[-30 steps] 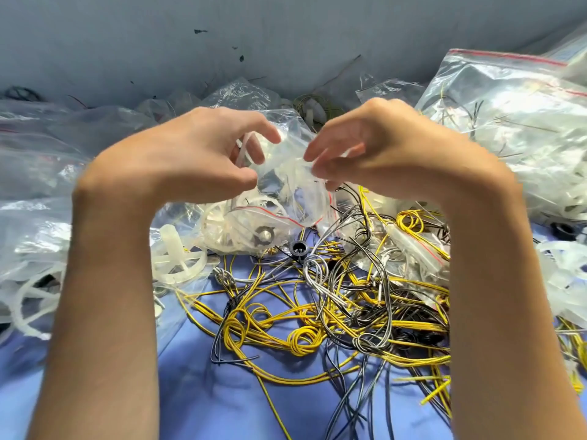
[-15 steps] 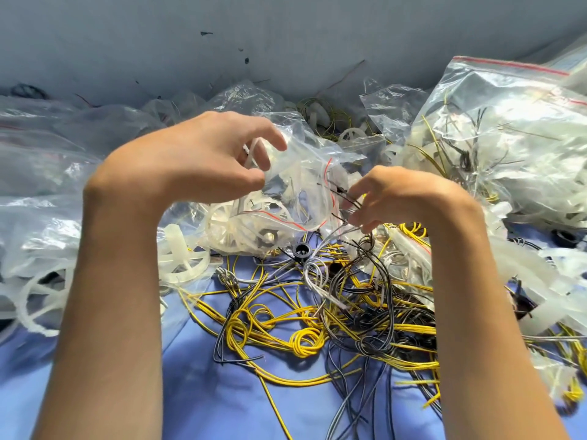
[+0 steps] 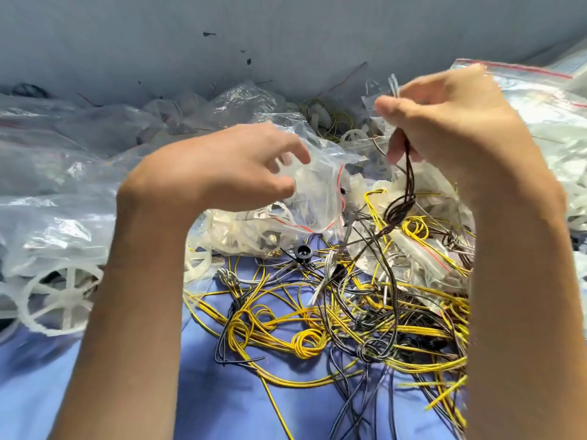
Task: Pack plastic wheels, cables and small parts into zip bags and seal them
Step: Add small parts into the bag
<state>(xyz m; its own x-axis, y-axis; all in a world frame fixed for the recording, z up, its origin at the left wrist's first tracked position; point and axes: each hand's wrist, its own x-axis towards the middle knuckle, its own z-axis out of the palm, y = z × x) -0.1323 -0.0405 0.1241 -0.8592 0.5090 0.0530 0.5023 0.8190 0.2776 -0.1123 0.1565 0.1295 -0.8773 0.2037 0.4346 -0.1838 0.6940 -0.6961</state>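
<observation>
Head view: you look partway through, with one bag being filled and plenty loose. Your right hand pinches a bundle of dark cables between thumb and curled fingers, lifted above the heap, its looped end dangling just beside the clear zip bag. Your left hand grips that bag's lip with curled fingers. White plastic parts already lie inside, and the mouth is unsealed. Further out, tangled yellow cables and a small black ring lie unpacked on the blue cloth. Whether the white spoked wheel at left is bagged, I cannot tell. Filled bags are piled at right.
</observation>
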